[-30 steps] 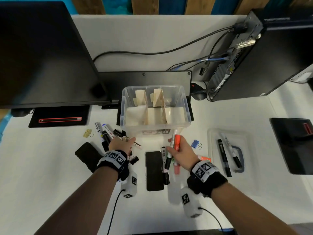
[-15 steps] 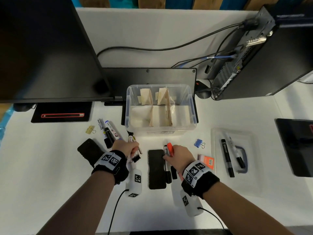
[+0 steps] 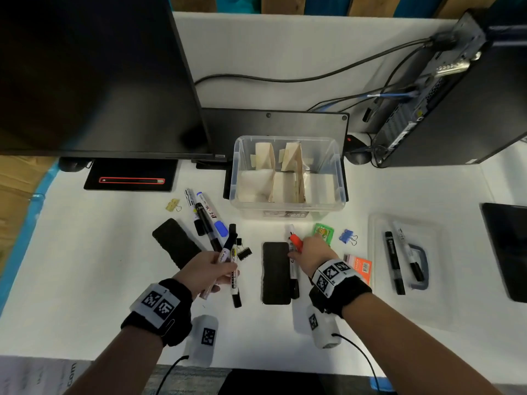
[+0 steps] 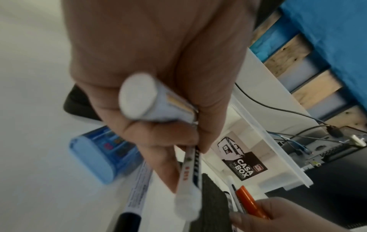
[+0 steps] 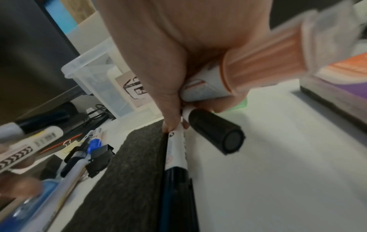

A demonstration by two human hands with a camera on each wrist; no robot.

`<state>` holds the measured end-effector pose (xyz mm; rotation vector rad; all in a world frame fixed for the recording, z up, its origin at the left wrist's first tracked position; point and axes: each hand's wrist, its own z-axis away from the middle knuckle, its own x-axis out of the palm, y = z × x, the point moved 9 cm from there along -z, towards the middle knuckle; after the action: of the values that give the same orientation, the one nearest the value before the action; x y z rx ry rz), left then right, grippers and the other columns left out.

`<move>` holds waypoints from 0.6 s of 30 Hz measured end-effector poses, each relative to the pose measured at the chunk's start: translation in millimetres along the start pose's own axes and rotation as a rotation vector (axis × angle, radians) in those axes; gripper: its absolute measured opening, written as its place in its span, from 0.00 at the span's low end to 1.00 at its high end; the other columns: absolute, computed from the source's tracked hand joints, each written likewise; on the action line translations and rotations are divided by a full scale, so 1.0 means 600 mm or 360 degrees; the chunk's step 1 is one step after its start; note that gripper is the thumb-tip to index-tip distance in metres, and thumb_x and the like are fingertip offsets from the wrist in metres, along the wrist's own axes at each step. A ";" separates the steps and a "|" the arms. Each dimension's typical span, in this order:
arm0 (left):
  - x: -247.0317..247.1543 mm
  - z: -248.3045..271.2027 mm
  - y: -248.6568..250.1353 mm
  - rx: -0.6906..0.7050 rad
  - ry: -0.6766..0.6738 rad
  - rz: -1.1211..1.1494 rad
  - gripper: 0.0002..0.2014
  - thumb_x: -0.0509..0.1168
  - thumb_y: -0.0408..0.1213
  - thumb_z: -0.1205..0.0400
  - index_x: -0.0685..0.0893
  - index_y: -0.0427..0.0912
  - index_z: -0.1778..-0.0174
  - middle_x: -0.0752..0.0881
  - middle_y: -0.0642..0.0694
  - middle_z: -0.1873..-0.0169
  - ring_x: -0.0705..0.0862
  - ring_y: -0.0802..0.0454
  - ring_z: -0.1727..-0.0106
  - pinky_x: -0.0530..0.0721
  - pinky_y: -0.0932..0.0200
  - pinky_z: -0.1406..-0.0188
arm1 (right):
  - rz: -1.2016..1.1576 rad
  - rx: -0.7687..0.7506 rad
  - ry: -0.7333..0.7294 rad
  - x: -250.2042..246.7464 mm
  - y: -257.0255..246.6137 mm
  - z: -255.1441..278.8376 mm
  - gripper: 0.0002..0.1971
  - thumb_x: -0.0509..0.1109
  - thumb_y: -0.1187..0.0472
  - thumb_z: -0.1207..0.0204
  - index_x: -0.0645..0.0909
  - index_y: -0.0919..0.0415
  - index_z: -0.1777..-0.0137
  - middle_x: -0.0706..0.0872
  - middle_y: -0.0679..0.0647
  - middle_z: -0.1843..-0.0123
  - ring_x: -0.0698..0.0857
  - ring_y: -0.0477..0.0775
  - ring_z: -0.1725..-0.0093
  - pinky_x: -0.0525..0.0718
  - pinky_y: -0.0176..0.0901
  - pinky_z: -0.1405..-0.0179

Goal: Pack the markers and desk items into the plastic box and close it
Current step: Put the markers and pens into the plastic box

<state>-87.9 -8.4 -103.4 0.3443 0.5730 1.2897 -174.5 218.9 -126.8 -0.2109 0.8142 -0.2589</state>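
Note:
The clear plastic box [image 3: 288,208] stands open at mid-desk with cardboard dividers inside. Its lid [image 3: 379,280] lies to the right with two markers [image 3: 395,263] on it. My left hand [image 3: 225,269] [image 4: 168,141] grips a bunch of markers [image 3: 228,252] [image 4: 139,100] above the desk. My right hand [image 3: 299,252] [image 5: 178,109] grips an orange-capped marker [image 3: 296,241] [image 5: 258,58] and black-capped ones beside a black eraser [image 3: 276,272] [image 5: 129,164]. More markers [image 3: 205,215] lie left of the box.
A second black eraser [image 3: 174,243], a yellow clip [image 3: 173,205], a black binder clip [image 3: 244,253], a green item [image 3: 323,232], a blue binder clip [image 3: 348,238] and an orange packet [image 3: 358,266] lie about. A monitor [image 3: 85,75] and a computer case [image 3: 456,104] stand behind.
My right hand has drawn back from the box front with its markers, down beside the eraser. My left hand has lifted a bunch of markers off the desk.

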 end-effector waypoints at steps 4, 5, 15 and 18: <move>0.008 0.018 0.010 0.0122 -0.0022 -0.0007 0.09 0.65 0.37 0.19 0.81 0.41 0.45 0.93 0.46 0.52 0.90 0.47 0.48 0.83 0.60 0.64 | 0.0025 0.0038 0.0068 0.007 -0.001 0.006 0.15 0.58 0.56 0.17 0.78 0.66 0.42 0.73 0.65 0.31 0.83 0.59 0.49 0.81 0.52 0.41; 0.011 0.022 0.011 0.0148 -0.0020 0.0004 0.09 0.64 0.35 0.19 0.81 0.40 0.43 0.92 0.44 0.52 0.90 0.46 0.47 0.86 0.57 0.60 | 0.0024 0.0057 0.0099 0.008 0.000 0.008 0.14 0.57 0.57 0.17 0.78 0.65 0.42 0.75 0.63 0.33 0.84 0.61 0.45 0.81 0.53 0.41; 0.005 0.072 0.015 0.0340 -0.0061 0.0199 0.11 0.65 0.32 0.19 0.82 0.41 0.41 0.92 0.42 0.51 0.91 0.45 0.48 0.88 0.49 0.50 | -0.0225 0.0031 0.0140 0.003 0.015 0.052 0.13 0.61 0.55 0.18 0.71 0.63 0.41 0.84 0.63 0.44 0.85 0.64 0.43 0.80 0.52 0.46; -0.008 0.097 0.048 0.0475 -0.0050 0.0239 0.11 0.67 0.32 0.20 0.83 0.40 0.41 0.93 0.41 0.53 0.91 0.45 0.50 0.88 0.55 0.59 | -0.0520 -0.0214 0.0210 -0.041 0.003 0.083 0.13 0.67 0.51 0.23 0.73 0.61 0.50 0.87 0.59 0.52 0.87 0.61 0.52 0.84 0.52 0.48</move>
<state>-78.4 -1.3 -39.5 0.6638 0.7257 1.3409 -153.8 232.5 -77.4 -0.4587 0.9278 -0.5299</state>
